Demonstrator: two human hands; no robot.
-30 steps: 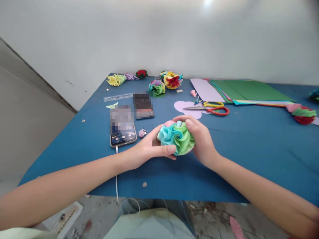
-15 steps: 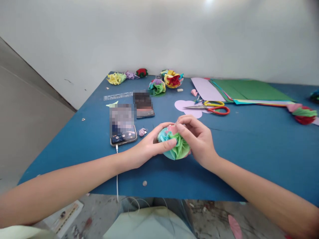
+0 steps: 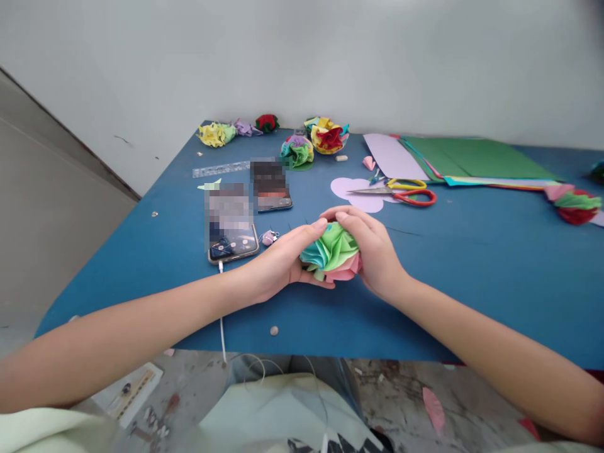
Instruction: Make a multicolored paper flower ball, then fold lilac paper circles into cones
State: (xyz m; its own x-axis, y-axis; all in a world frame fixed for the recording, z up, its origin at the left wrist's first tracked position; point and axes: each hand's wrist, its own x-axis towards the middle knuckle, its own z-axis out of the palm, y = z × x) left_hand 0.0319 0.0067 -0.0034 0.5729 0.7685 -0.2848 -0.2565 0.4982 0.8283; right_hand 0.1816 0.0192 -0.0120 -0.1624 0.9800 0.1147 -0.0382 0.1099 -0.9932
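A folded paper flower in teal, green and pink rests between both my hands just above the blue table. My left hand cups its left side with the thumb under it. My right hand wraps its right side, fingers curled over the top. The fingertips of both hands meet above the flower.
Two phones lie left of my hands, one on a white cable. Red and yellow scissors lie on a lilac cutout. Coloured paper sheets, several finished flowers and a clear ruler lie farther back.
The flower has been turned in my hands: the pink layer now shows at the bottom and green on top. My right fingers moved from pinching its top to cupping its side.
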